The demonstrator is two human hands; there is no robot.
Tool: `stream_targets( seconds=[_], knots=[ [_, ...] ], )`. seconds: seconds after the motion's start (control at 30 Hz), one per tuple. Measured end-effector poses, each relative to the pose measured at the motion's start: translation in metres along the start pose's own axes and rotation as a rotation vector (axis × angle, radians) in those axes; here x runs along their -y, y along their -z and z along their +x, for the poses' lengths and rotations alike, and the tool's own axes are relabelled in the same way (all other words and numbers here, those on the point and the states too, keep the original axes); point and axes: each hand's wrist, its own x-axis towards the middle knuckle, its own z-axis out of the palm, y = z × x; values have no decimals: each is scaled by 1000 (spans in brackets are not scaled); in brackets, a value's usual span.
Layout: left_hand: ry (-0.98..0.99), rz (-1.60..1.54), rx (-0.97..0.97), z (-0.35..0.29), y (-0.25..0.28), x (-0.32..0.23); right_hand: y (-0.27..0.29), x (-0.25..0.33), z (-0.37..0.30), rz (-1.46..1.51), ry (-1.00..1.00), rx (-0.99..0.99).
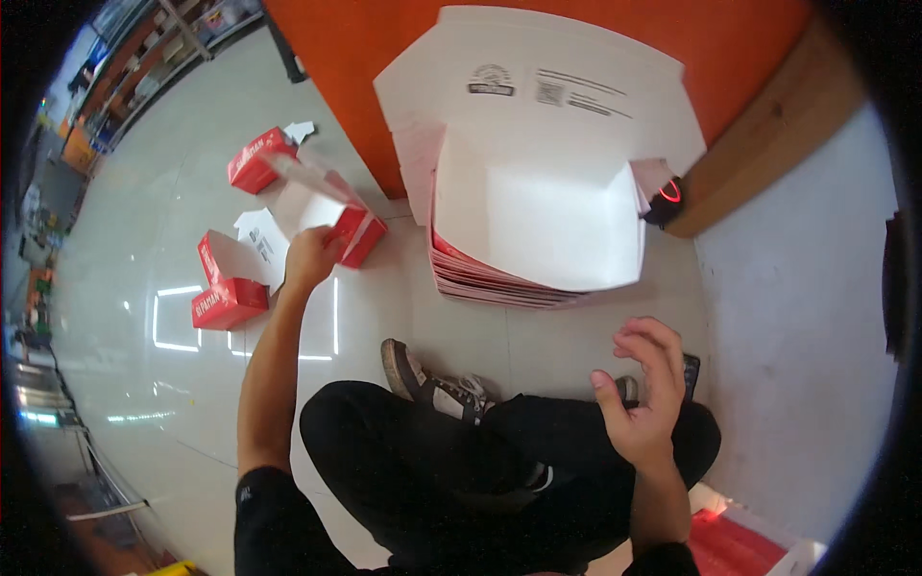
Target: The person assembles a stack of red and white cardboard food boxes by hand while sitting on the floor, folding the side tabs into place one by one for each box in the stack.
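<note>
My left hand [312,257] reaches out to the left, its fingers closed on the near edge of a red-and-white cardboard box [363,240]. The lid side of that box is smeared by motion. Above my right knee, my right hand [645,394] is raised with its fingers apart and slightly curled, holding nothing. In front of me stands a stack of nested red-and-white cardboard boxes [490,284]. The top one is open, its white inside showing and its large printed lid flap [595,58] tilted up at the back.
More folded boxes lie on the tiled floor at the left: a red box [254,163] farther off and a red box [229,303] nearer. An orange panel [336,58] rises behind the stack. A wooden post [759,134] and a white wall [792,317] border the right side.
</note>
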Motion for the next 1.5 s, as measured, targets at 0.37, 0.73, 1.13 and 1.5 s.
stream_targets(
  seconds=[0.37,0.73,1.13,1.5],
  knots=[
    [-205,-405,-632,-143,209,-235,-1,56,48,69,463,36],
    [-802,-388,-341,-108,202,-367,27,42,103,117,453,-25],
    [-432,-286,-692,-37,169,-291,27,-13,123,581,70,106],
    [-131,-465,-277,-23,165,-259,15,-24,133,423,92,164]
  ],
)
